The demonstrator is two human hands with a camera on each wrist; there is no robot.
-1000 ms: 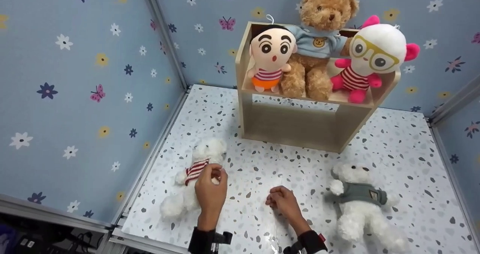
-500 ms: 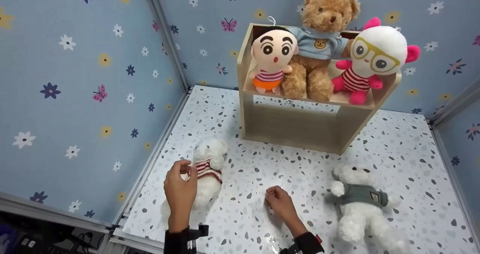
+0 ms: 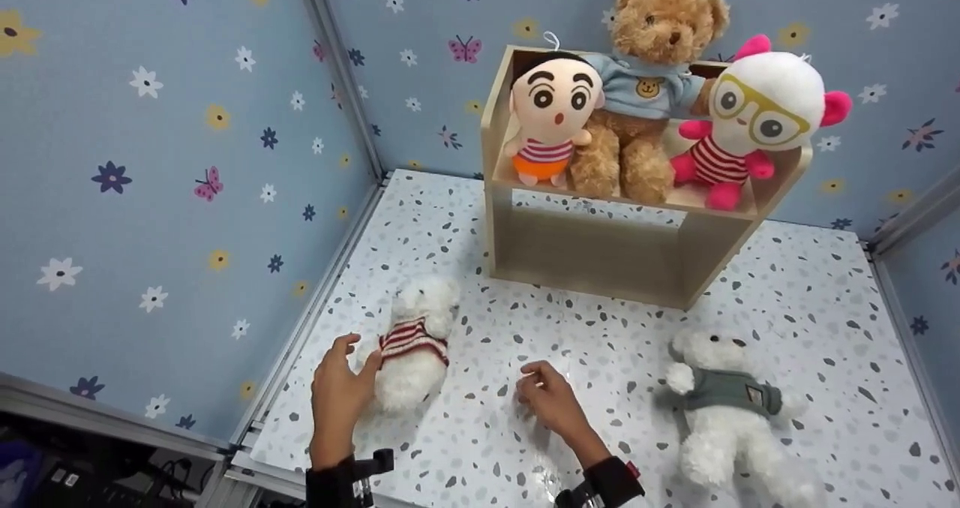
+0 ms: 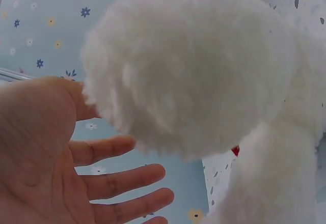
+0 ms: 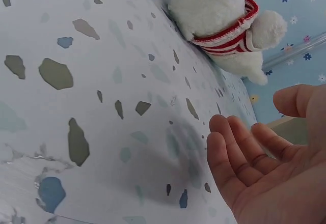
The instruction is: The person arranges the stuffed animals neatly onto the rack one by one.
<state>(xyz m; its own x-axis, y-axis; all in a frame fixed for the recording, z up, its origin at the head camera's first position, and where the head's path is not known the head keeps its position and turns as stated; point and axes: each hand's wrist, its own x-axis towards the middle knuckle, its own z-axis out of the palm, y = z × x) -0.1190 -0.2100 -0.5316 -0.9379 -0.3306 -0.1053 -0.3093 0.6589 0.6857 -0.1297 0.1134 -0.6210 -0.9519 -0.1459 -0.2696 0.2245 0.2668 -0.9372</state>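
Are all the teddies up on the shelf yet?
Not yet. Three toys sit on the wooden shelf. The left hand is open beside the striped-shirt white bear; the right hand holds nothing. That bear and the grey-shirt white bear lie on the floor.

Left hand point(image 3: 341, 383) spread with straight fingers; right hand point(image 3: 546, 399) relaxed, fingers loosely curled.
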